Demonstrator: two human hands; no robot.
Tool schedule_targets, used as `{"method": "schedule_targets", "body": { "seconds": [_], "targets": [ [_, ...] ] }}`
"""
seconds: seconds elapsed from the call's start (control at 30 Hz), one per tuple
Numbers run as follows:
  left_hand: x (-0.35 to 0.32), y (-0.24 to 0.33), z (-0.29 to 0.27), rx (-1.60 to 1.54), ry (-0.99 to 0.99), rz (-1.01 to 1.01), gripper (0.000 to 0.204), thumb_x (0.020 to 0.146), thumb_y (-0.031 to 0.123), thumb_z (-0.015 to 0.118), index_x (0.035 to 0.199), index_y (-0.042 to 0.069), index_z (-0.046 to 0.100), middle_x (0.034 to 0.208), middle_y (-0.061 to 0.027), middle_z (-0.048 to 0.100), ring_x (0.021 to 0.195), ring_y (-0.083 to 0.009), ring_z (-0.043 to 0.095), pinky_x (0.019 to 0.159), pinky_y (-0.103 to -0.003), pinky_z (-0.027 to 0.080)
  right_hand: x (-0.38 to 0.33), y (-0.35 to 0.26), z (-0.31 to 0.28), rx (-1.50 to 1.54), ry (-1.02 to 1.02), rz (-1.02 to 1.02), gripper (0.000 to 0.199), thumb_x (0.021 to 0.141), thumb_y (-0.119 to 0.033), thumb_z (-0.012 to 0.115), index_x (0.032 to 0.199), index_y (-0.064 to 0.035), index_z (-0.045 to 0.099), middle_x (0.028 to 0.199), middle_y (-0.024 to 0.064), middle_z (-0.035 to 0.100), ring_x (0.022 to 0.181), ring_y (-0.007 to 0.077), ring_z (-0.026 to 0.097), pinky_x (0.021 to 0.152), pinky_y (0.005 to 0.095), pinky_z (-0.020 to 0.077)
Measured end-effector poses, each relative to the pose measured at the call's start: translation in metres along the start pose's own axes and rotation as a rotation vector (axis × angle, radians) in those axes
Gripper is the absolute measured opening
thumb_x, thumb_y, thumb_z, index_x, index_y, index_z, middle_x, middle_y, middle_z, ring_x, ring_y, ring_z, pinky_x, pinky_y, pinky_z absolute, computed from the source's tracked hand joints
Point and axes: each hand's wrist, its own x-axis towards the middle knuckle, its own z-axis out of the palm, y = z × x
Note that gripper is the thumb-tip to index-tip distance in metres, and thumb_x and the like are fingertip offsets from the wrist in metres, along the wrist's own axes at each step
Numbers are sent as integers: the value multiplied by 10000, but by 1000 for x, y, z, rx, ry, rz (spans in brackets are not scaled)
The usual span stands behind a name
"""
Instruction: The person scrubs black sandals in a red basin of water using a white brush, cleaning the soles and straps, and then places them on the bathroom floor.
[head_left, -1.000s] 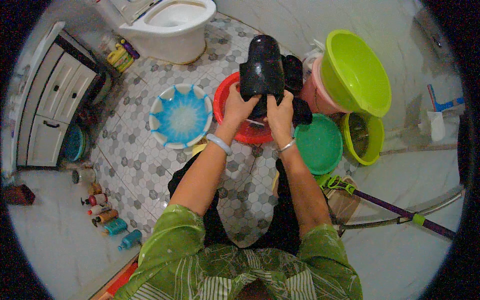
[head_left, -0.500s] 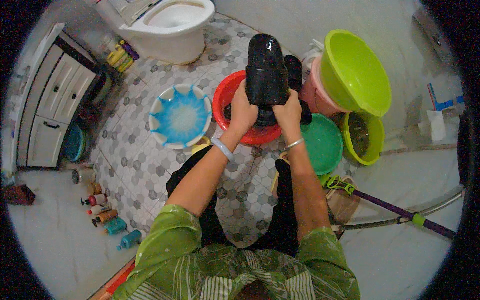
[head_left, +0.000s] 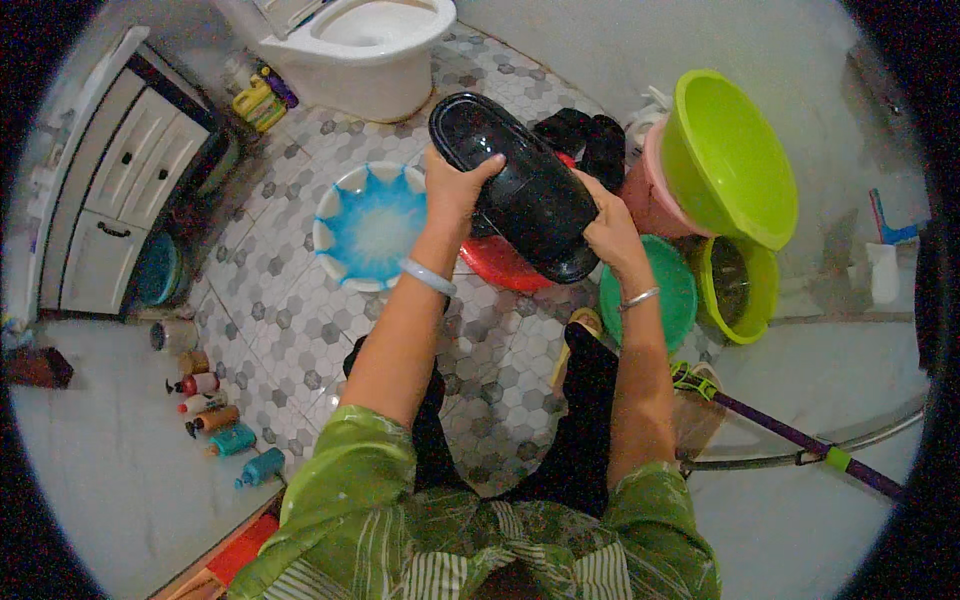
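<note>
Both my hands grip a black slide slipper (head_left: 535,195) with a wet shine, tilted over the red basin (head_left: 505,265). My left hand (head_left: 455,190) is closed around its upper left end, thumb lying on top. At the lower right end my right hand (head_left: 612,228) is wrapped around the edge, its fingertips partly hidden. Behind the slipper, more black slippers (head_left: 600,145) rest at the far side of the red basin. Most of that basin's inside is covered from view.
A blue-and-white basin (head_left: 328,220) stands left. To the right are a green basin (head_left: 655,290), a pink bucket (head_left: 650,190), a large lime basin (head_left: 735,150) on it, and a smaller lime basin (head_left: 768,295). A purple pole (head_left: 790,432) slants nearby; a toilet (head_left: 375,75) stands behind.
The slipper has turned from upright to a slant across my view and come nearer to me. My right hand has shifted right and my left hand slightly left. The view has shifted a little.
</note>
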Motion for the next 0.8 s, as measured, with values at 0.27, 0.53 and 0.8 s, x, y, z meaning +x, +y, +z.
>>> {"method": "schedule_targets", "body": {
  "seconds": [0.27, 0.53, 0.8],
  "targets": [
    [35, -36, -45, 405, 495, 321, 651, 653, 161, 797, 1171, -22, 448, 1062, -179, 583, 985, -306, 576, 873, -367, 450, -9, 2, -5, 258, 56, 358, 370, 813, -15, 582, 1179, 38, 573, 1023, 67, 642, 928, 109, 575, 835, 244, 449],
    [21, -20, -74, 202, -291, -498, 375, 761, 205, 701, 1079, 34, 598, 948, -63, 657, 780, -180, 643, 665, -338, 550, 6, 105, -39, -194, 163, 190, 290, 854, -53, 525, 1124, -67, 629, 1035, 105, 670, 922, 200, 633, 842, 280, 469],
    [21, -88, -66, 260, -16, -659, 299, 760, 60, 595, 1052, -4, 585, 923, -95, 644, 762, -228, 640, 650, -350, 556, 30, 147, 6, -628, 454, 125, 253, 898, -153, 463, 1054, -4, 594, 1046, 192, 599, 985, 346, 554, 870, 410, 439]
  ]
}}
